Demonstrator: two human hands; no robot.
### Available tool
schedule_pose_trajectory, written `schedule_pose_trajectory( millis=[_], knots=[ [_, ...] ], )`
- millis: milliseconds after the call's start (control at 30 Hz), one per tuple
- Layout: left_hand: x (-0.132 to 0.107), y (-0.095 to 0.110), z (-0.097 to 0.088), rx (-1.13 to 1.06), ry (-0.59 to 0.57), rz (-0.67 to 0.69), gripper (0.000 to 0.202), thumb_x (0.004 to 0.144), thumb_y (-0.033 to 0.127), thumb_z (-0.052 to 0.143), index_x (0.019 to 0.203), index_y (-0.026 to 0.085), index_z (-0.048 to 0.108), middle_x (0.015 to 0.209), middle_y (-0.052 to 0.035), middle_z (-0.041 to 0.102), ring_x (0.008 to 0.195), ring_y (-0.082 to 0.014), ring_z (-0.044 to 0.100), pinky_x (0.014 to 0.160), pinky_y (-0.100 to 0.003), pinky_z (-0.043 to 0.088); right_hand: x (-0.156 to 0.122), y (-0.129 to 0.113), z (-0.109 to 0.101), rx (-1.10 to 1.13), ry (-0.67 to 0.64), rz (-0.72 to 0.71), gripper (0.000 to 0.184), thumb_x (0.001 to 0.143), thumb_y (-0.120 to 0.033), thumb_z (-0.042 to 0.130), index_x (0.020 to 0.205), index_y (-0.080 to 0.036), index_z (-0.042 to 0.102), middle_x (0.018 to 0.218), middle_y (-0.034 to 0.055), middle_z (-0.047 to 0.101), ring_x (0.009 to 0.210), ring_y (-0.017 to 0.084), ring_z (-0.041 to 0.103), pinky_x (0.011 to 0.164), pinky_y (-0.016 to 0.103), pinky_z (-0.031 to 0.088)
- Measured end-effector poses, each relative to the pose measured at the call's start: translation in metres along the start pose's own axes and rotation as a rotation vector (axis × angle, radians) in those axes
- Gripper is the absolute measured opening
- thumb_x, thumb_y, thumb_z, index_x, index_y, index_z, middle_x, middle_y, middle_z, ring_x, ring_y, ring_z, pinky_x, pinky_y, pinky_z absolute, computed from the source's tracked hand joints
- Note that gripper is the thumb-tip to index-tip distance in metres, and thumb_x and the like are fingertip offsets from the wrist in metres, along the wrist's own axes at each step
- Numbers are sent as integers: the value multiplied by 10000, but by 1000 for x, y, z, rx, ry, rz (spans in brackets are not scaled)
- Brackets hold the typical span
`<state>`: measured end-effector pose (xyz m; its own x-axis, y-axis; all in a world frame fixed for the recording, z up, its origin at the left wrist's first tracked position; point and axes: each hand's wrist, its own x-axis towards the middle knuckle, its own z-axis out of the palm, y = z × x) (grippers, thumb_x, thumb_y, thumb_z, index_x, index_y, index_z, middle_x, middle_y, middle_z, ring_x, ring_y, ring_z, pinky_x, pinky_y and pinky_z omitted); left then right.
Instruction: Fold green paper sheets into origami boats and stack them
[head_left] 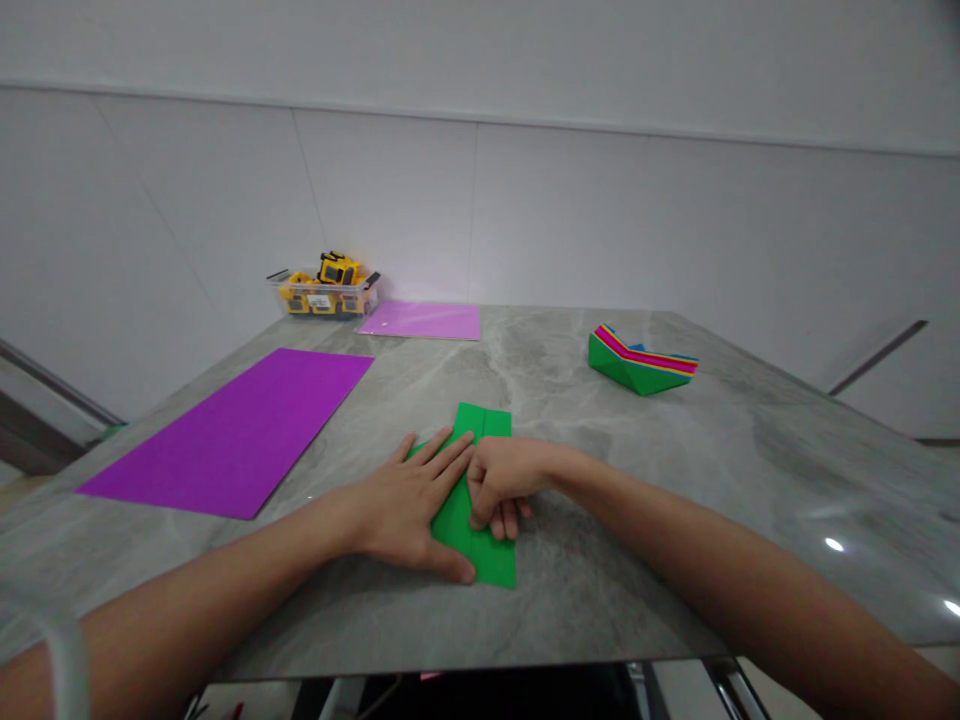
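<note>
A folded sheet of green paper (491,568) lies flat near the front of the table, with a crease line running along it. Spread across its left part is my left hand (420,505), fingers apart and palm down. My right hand (501,485) rests on the right part of the paper with its fingers curled in, knuckles down. Its fingertips are partly hidden, and I see nothing held in them. The two hands nearly touch at the middle of the sheet.
A large purple sheet (240,430) lies to the left. Farther back are a pack of pink paper (424,320) and a clear plastic box (364,297) of yellow toy vehicles (339,270). A folded paper boat (637,370) stands at the right on the grey marbled table (675,520).
</note>
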<state>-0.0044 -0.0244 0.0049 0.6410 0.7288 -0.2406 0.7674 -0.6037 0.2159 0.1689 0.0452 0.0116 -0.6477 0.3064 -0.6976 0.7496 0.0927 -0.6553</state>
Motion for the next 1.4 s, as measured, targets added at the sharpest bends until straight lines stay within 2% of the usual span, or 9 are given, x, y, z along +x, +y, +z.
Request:
schedule_pose_trajectory(
  millis=[433, 1000, 1400],
  knots=[
    [0, 0, 0, -2, 12, 15, 1182, 674, 873, 436, 1538, 191, 6, 1595, -146, -11, 1450, -411, -1, 1113, -665, 44, -4, -4, -4, 1, 64, 21, 150, 730, -169, 698, 603, -131, 628, 472, -53, 628, 398, 87, 584, 398, 167, 449],
    [-2, -1, 0, -14, 18, 21, 1186, 697, 842, 463, 1534, 159, -26, 1586, -153, -30, 1449, -407, -19, 1116, -665, 42, 6, 14, -15, 105, 156, 5, 168, 673, -215, 741, 601, -139, 609, 487, -57, 646, 402, 89, 604, 370, 160, 452],
    [-3, -2, -1, 4, 36, 65, 1137, 733, 797, 486, 1534, 185, -41, 1585, -167, -8, 1438, -435, 12, 1091, -702, 34, 8, 17, -22, 127, 207, 47, 159, 713, -199, 707, 605, -134, 612, 472, -42, 641, 387, 92, 592, 359, 161, 445]
  ],
)
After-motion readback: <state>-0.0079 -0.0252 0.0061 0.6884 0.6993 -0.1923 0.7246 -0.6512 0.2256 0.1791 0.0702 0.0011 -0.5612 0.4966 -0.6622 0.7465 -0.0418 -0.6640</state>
